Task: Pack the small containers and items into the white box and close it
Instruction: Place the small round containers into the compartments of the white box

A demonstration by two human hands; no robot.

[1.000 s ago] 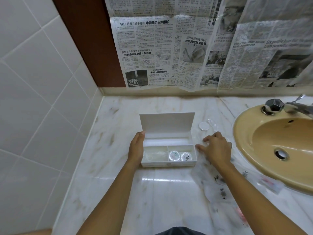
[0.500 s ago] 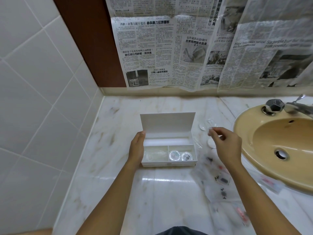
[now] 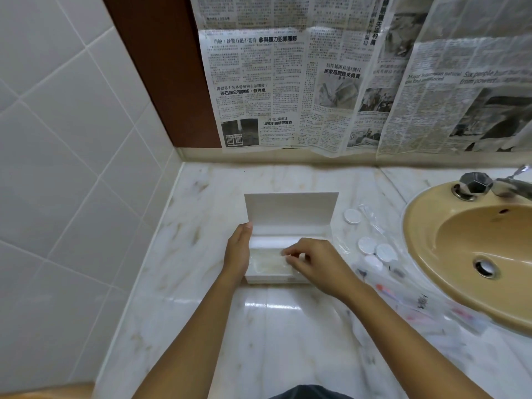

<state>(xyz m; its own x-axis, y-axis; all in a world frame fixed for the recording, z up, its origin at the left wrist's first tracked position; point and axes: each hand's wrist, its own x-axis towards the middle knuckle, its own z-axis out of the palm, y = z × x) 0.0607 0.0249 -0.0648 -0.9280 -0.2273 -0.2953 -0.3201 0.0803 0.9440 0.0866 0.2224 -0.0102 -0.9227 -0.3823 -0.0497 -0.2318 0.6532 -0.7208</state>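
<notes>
Behind the white box (image 3: pixel 290 210), newspaper (image 3: pixel 288 82) reads "Six people hurt".

The only readable print in front of me is on the newspaper sheets (image 3: pixel 288 90) hanging on the wall above my counter. The left sheets carry Chinese headlines; one includes "石油公司", another "民眾" and "負責", and one column ends in the number "49". The right sheet (image 3: pixel 466 93) has English headlines starting "Major Indonesian natural gas find" and "Six people hurt"; the rest blurs.
</notes>
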